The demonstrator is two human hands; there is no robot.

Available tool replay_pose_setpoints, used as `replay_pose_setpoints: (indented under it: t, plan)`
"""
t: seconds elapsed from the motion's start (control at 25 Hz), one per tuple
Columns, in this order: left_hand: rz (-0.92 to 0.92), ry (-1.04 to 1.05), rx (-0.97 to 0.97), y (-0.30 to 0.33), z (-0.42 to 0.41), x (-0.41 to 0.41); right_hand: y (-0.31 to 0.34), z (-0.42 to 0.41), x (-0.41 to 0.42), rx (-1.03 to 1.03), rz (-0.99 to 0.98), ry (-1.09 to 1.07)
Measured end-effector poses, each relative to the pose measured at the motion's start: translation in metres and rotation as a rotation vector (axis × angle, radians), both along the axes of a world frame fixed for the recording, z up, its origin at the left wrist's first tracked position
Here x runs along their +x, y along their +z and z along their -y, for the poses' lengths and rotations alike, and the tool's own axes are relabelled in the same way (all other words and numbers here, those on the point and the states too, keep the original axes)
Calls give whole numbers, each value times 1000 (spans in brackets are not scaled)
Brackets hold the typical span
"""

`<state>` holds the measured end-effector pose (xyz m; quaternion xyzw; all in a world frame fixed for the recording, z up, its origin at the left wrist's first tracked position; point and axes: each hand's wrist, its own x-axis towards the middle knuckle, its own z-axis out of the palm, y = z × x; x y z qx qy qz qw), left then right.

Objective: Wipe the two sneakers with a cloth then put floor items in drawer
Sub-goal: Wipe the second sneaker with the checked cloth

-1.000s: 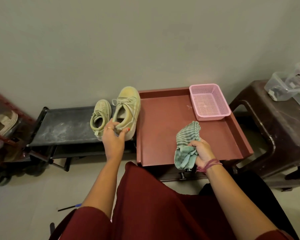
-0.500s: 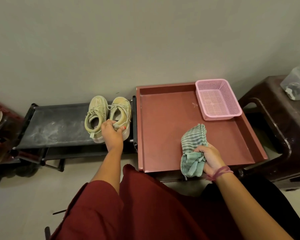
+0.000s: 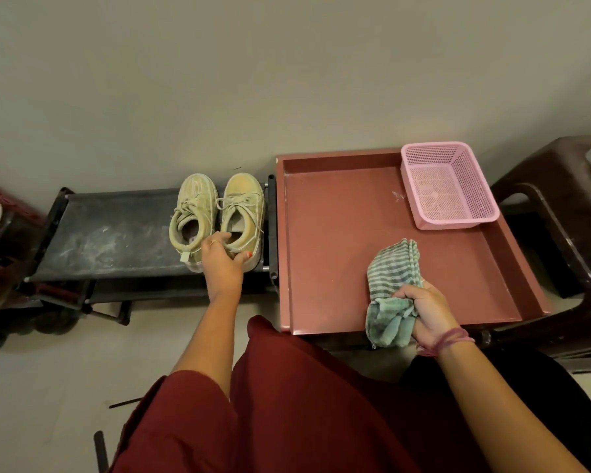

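Sneakers, two pale yellow-green lace-up ones, stand side by side, toes to the wall, at the right end of a dusty black shoe rack (image 3: 110,233): the left sneaker (image 3: 193,213) and the right sneaker (image 3: 244,208) touch each other. The left hand (image 3: 223,264) has its grip on the heel of the right sneaker, fingers curled into the opening and thumb against the back. A small tag hangs at the left sneaker's heel; no writing on it can be read. The right hand (image 3: 427,310) clenches a green striped cloth (image 3: 391,285) at the near edge of a red-brown tray (image 3: 338,233). A pink mesh basket (image 3: 447,186) sits in the tray's far right corner.
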<state>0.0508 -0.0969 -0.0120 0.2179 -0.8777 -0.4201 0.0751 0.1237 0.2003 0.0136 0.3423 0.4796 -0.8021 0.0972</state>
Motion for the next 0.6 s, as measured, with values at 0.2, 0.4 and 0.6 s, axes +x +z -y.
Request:
replay_pose_setpoints:
  t: [0.2,0.4,0.6]
  plan:
    - [1,-92,-508,-1,34,33,-4,0,-6,16,12,-10]
    - [157,-238,-881,-21,90,46,-10,4,-7,12,1,-7]
    - [191,-455,-1050,-24,109,24,-10,7,-5,13,-3,-12]
